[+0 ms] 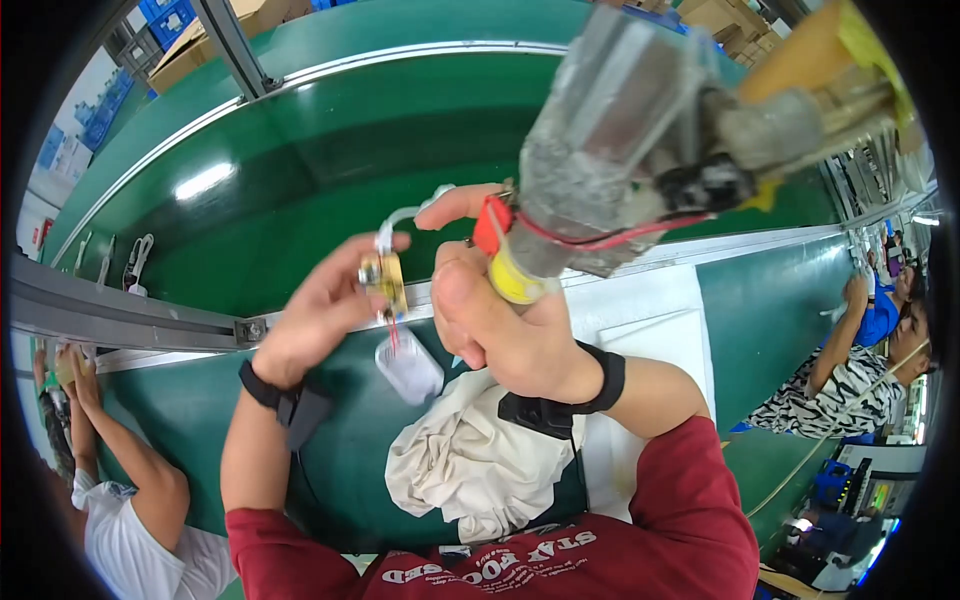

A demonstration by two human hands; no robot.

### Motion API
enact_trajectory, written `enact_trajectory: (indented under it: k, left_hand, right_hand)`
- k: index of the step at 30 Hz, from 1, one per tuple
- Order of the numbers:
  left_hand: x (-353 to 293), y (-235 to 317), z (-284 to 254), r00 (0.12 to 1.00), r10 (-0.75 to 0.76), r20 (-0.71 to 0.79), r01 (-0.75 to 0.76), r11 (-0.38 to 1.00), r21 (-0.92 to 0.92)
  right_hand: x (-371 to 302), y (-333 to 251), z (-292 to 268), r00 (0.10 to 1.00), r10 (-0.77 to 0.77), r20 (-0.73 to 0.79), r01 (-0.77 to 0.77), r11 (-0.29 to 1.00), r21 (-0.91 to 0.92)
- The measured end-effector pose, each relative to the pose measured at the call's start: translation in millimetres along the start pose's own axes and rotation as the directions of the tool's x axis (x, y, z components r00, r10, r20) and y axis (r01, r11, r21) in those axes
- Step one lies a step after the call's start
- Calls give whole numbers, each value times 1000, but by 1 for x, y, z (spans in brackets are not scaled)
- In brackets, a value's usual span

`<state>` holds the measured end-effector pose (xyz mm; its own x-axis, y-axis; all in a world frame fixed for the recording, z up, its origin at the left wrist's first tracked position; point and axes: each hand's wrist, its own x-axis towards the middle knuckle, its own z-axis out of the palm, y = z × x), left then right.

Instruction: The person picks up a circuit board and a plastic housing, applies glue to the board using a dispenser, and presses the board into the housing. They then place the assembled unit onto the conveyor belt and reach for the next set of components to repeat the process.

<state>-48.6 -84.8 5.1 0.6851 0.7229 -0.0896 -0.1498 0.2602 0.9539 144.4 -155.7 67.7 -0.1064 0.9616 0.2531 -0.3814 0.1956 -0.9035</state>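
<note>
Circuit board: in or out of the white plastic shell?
Out. The left hand holds the circuit board outside the white plastic shell, with thin red wire showing between them.

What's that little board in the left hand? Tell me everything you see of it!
The small board is narrow, yellowish tan, and looks like a circuit board. It carries little parts too blurry to name. The left hand pinches it, its long side nearly upright in the picture. A white piece with a pale cable is at its top; red wire runs from its bottom toward a rounded white plastic piece.
</note>
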Motion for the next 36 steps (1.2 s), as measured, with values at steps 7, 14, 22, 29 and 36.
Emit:
enact_trajectory:
  k: [7,14,22,29,36]
  left_hand:
    - [111,6,-38,985,163,-62,-133,933,335]
    - [113,-38,-56,752,563,-342,83,435,897]
    - [-35,-39,30,852,370,-370,-107,815,569]
    - [-45,-47,20,899,322,-297,-208,910,358]
    - [-45,-47,4,889,234,-393,-209,972,108]
  right_hand:
    - [4,1,4,999,35,13,-36,999,39]
    - [5,1,5,999,32,-14,-31,999,37]
    - [9,1,-3,1000,13,-9,-14,1000,-11]
    - [14,10,3,1000,-20,-15,19,999,-43]
    - [16,13,10,999,-50,-12,49,996,-69]
